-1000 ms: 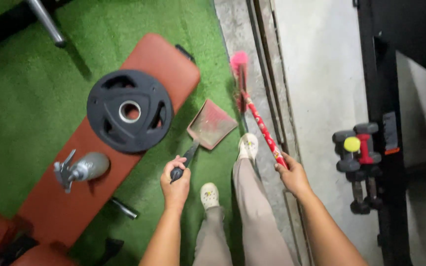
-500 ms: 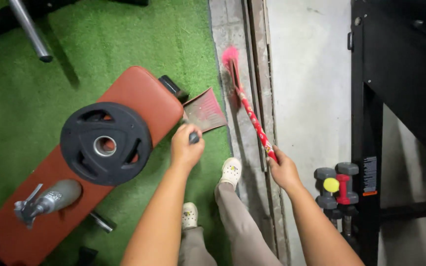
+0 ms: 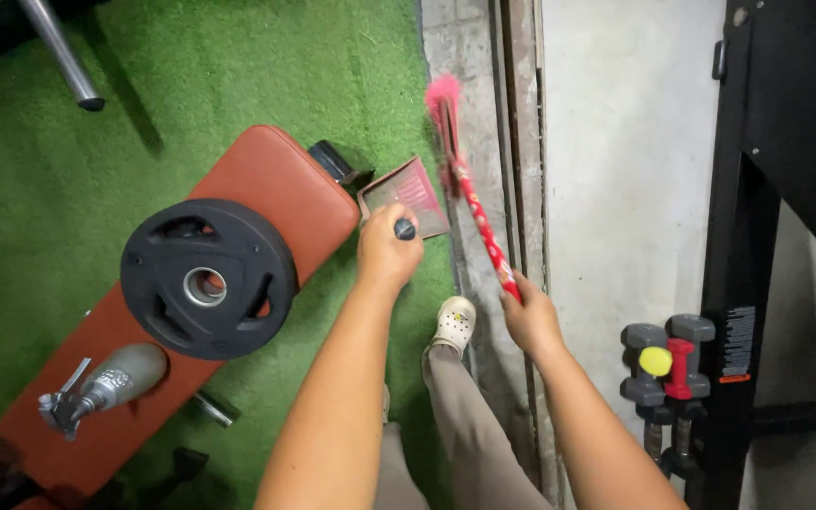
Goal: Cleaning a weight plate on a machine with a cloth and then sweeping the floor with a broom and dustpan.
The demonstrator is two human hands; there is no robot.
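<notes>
Our left hand (image 3: 386, 253) is clenched round the black handle of the dustpan (image 3: 406, 196); the pan's reddish tray lies just beyond the knuckles, on the far side, tilted w/ its open lip toward the right, at the edge where the green turf (image 3: 238, 66) meets the concrete strip (image 3: 469, 283); our right hand (image 3: 529, 316) is closed on the near end of the broom (image 3: 469, 194), grasping its red patterned stick; the broom's long axis runs from that hand up and slightly left, away from us, ending in the pink bristles (image 3: 443, 94) at the far end, over the concrete next to the door track (image 3: 519, 142); so bristles sit farther out than the pan and just to its right, stick crossing close by the pan's right edge, touching or not we can't tell; left hand is the nearer one to the pan, right hand is well back from the bristles; our shoe (image 3: 453, 323) stands between the two hands; to the left, apart from both, the brown bench (image 3: 304, 194) carries a black weight plate (image 3: 208, 279) and a grey bottle (image 3: 110, 378); small dumbbells (image 3: 668, 364) stand at the right by the black rack (image 3: 757, 236).
</notes>
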